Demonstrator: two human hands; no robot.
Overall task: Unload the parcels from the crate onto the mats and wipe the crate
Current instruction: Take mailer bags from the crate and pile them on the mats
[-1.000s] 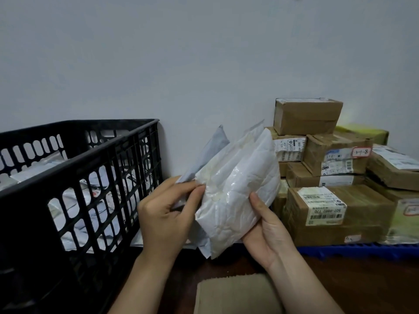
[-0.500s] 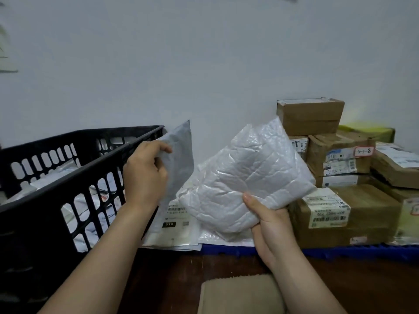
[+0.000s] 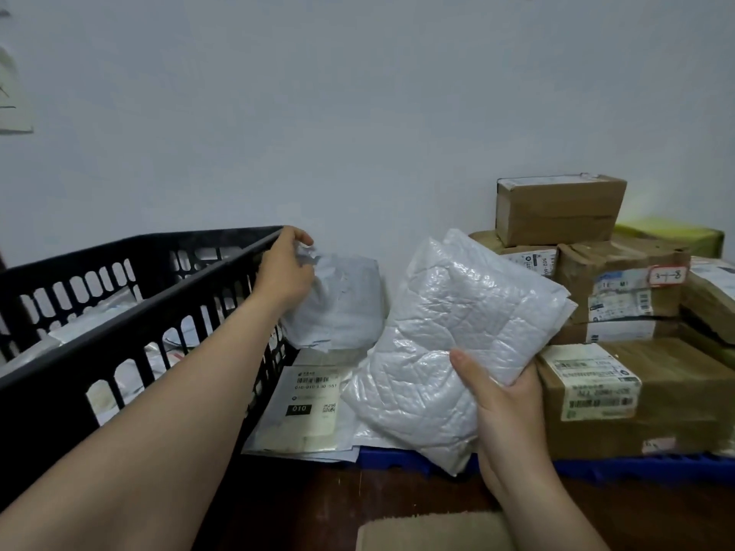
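- Found the black crate (image 3: 119, 324) at the left on the dark table (image 3: 358, 495), with pale parcels (image 3: 95, 312) lying inside. Judged unloading unfinished and wiping not yet due.
- Noted stacked cardboard boxes (image 3: 684, 399) at the right, resting on the blue mat (image 3: 397, 457) and covering most of it.
- Saw of that mat only a front strip beneath boxes and mailers.
- Held the white padded parcel (image 3: 449, 332) tilted in the air above the mat, just beside the boxes, not set down.
- Held the grey mailer (image 3: 342, 308) crumpled and hanging just outside the crate's far corner, also above the mat.
- Marked a flat labelled mailer (image 3: 314, 407) lying on the mat between the crate and the white padded parcel.
- Gripped the padded parcel's lower corner with the right hand (image 3: 513, 423), thumb across the front and fingers wrapped behind.
- Pinched the grey mailer's top edge with the left hand (image 3: 284, 268), fingers curled round it, close by the crate rim.
- Glimpsed a tan sheet (image 3: 429, 530) at the bottom edge, possibly a wiping cloth, too cropped to say.
- Judged the step in hand as carrying two parcels from crate to mat. Called next for lowering both onto the crowded strip beside or over the flat mailer, loosening both grips, then reaching back into the crate.
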